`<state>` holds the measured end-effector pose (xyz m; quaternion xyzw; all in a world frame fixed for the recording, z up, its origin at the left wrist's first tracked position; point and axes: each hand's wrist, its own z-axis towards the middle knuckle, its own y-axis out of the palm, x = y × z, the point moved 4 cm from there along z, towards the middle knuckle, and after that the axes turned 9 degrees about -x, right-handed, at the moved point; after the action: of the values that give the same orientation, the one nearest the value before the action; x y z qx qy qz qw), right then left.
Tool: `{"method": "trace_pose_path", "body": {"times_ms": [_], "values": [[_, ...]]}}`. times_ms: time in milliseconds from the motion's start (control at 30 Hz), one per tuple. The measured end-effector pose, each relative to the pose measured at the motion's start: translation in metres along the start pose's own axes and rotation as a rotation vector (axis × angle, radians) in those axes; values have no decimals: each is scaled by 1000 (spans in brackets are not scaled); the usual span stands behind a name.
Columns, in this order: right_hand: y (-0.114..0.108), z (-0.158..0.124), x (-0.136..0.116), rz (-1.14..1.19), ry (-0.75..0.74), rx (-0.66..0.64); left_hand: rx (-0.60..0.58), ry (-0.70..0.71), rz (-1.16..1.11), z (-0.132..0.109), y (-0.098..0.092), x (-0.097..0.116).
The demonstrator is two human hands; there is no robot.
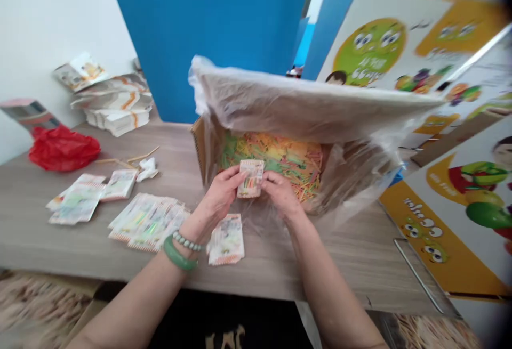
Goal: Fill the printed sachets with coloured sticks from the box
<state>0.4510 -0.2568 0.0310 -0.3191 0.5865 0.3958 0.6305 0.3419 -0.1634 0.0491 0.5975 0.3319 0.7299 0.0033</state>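
The left hand (pixel 219 192) at 9 o'clock and the right hand (pixel 282 194) at 3 o'clock each close a fingertip grip on the packet (pixel 250 178), held over the bench (pixel 320 253) at the mouth of the box (pixel 199 146) of coloured sticks (pixel 288 162), which I judge mid-handling, next needing a steady two-sided hold.

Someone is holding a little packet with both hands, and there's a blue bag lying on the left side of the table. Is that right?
Not quite. The head view shows the bag on the left side of the table is red, not blue. The left hand and right hand do hold the little packet.
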Motion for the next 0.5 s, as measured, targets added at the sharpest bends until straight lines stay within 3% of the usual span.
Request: {"method": "trace_pose_path", "body": {"times_ms": [200,333,400,500], "values": [[58,-16,-15,-61,-25,-220,86,57,164,-45,-21,34],[102,-47,-7,-203,26,-366,196,-17,265,-92,-47,36],[110,-66,0,-433,38,-328,283,-25,488,-111,-65,30],[108,-93,7,-910,19,-129,407,-15,1083,-128,-85,18]]}}
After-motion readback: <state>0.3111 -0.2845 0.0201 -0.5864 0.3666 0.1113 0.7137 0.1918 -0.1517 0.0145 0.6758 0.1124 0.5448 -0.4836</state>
